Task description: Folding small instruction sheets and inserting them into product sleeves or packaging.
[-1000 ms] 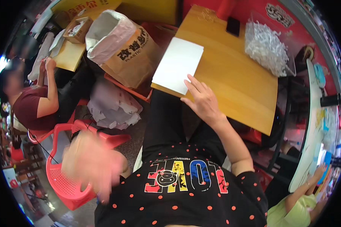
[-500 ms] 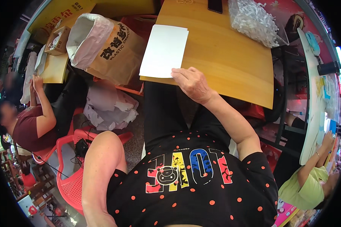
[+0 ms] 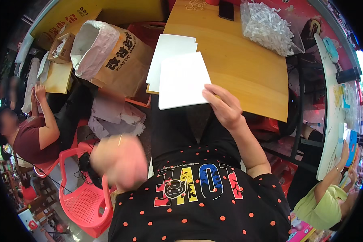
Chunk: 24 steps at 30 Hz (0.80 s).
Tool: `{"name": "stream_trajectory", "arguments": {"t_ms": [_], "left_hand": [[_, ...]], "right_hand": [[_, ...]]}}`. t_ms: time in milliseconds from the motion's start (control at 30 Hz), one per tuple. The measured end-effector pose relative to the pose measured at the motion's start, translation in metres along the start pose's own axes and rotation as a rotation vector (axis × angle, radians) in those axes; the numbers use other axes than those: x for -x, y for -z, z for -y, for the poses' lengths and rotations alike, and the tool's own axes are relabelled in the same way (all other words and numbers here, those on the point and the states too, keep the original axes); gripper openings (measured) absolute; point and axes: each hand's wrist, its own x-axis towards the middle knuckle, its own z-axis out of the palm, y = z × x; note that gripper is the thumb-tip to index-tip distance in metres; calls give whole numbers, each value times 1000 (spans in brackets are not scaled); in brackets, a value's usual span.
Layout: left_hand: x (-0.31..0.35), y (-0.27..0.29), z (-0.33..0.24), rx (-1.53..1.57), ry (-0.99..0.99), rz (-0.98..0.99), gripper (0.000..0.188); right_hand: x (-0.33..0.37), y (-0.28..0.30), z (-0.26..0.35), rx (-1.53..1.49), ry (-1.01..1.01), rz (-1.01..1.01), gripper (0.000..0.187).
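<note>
My right hand (image 3: 226, 105) pinches the lower right corner of a white paper stack (image 3: 183, 80), thumb and fingers closed on it. The stack tilts over the near edge of the wooden table. Partly beneath it, more white sheets (image 3: 171, 50) lie on the tabletop. At the lower left, my left hand or bent arm (image 3: 123, 161) is smeared by motion beside my torso. No fingers can be made out there, and a thin yellowish line shows across its top.
The wooden table (image 3: 230, 52) bears a dark phone (image 3: 226, 10), rubber bands (image 3: 195, 5) and a clear bag of white strips (image 3: 268, 30). A large paper sack (image 3: 121, 60) stands left, above a red chair (image 3: 84, 201). Other people sit at both sides.
My right hand has drawn the upper paper stack toward me, off the sheets beneath. My left arm has swung and is now blurred.
</note>
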Motion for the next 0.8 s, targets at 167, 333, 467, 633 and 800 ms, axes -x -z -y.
{"name": "stream_trajectory", "arguments": {"t_ms": [167, 333, 467, 633, 800], "left_hand": [[3, -28, 163, 960, 720, -90, 52], [-5, -60, 171, 1140, 767, 23, 44], [-13, -71, 154, 950, 636, -30, 48], [-1, -83, 131, 281, 300, 137, 42], [-8, -85, 123, -263, -312, 427, 30]], "right_hand": [[8, 51, 32, -66, 87, 136, 26], [17, 57, 47, -278, 40, 262, 22], [27, 60, 51, -399, -369, 253, 17], [22, 68, 43, -758, -1095, 157, 5], [47, 50, 12, -1086, -1281, -17, 9]]}}
